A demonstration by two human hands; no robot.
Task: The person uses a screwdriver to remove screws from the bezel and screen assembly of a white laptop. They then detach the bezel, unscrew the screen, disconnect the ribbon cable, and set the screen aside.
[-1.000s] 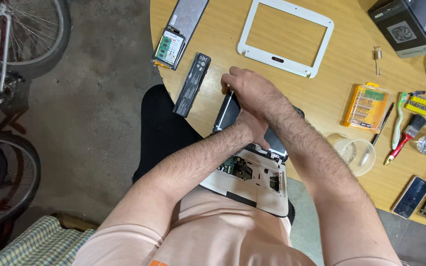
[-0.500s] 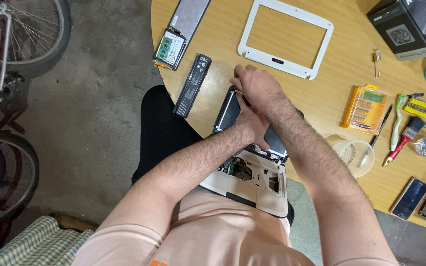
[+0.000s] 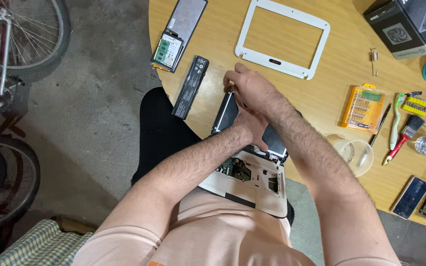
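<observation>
A small white laptop (image 3: pixel 252 184) lies opened up across my lap and the table edge, its base stripped and the inner boards showing. Its dark screen panel (image 3: pixel 225 113) has no bezel and rests on the wood. My left hand (image 3: pixel 250 132) grips the panel's middle from below. My right hand (image 3: pixel 247 88) lies over the left one, with its fingers pinched on the panel's far left corner. Whether a small tool sits in those fingers is hidden.
On the round wooden table (image 3: pixel 321 93) lie a white screen bezel (image 3: pixel 245 34), a black battery (image 3: pixel 191 86), a cover plate with a memory board (image 3: pixel 166 49), an orange bit case (image 3: pixel 363 106), a clear cup (image 3: pixel 353 155), brushes, a phone (image 3: pixel 410 197) and a black box (image 3: pixel 400 27). Bicycle wheels (image 3: pixel 25 39) stand at the left.
My right hand has crept a little farther along the panel's far left corner. The left hand and the laptop have stayed put.
</observation>
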